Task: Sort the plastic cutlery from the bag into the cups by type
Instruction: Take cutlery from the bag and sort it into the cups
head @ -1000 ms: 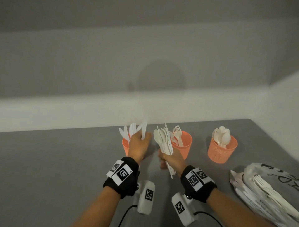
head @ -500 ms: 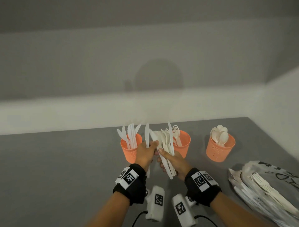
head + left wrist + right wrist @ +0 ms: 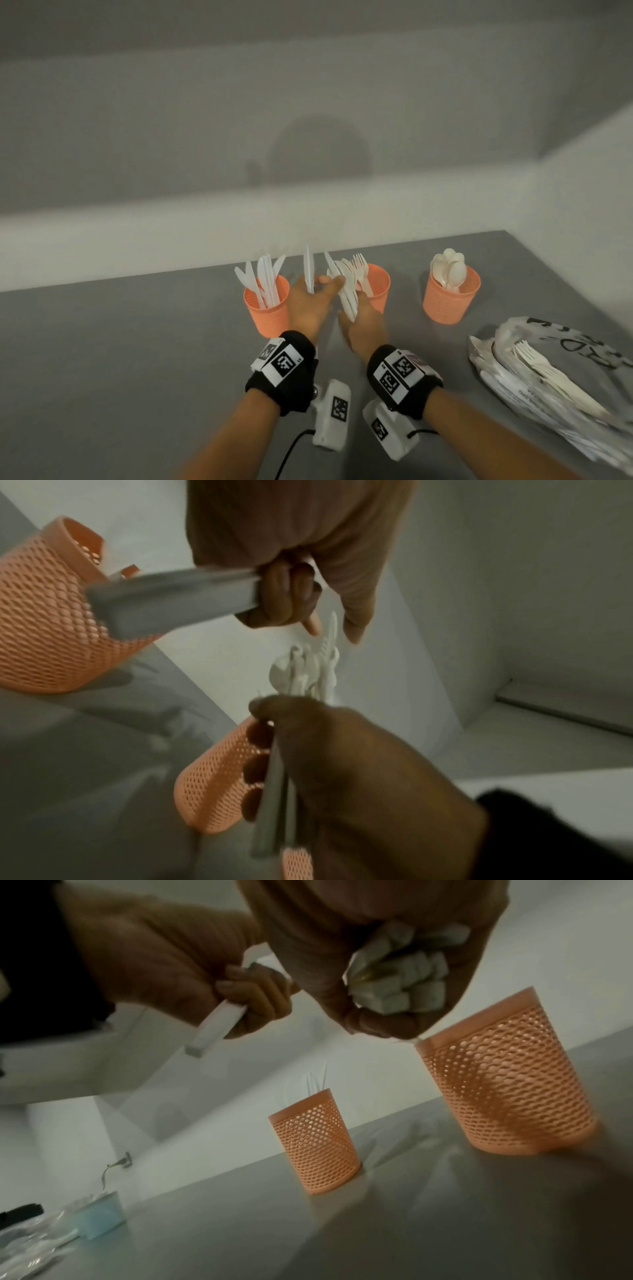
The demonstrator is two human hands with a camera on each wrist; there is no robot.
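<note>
Three orange mesh cups stand in a row: the knife cup (image 3: 267,311), the fork cup (image 3: 378,286) and the spoon cup (image 3: 452,301). My left hand (image 3: 327,281) grips one white knife (image 3: 309,270) upright in its curled fingers. Its thumb and forefinger reach to the tips of the cutlery bundle (image 3: 346,291). My right hand (image 3: 359,311) grips that mixed bundle by the handles, between the knife and fork cups. The left wrist view shows the knife handle (image 3: 171,599) and the bundle tips (image 3: 301,669). In the right wrist view the handle ends (image 3: 404,974) stick out of my fist.
The plastic bag (image 3: 548,370) with more white cutlery lies at the right on the grey table (image 3: 120,342). A wall runs behind the cups and along the right. A pale blue box (image 3: 99,1218) and crumpled plastic sit farther off on the table.
My left hand has moved right from the knife cup to the bundle, still holding a knife. Its thumb and forefinger now touch the bundle's tips. The right hand has barely moved.
</note>
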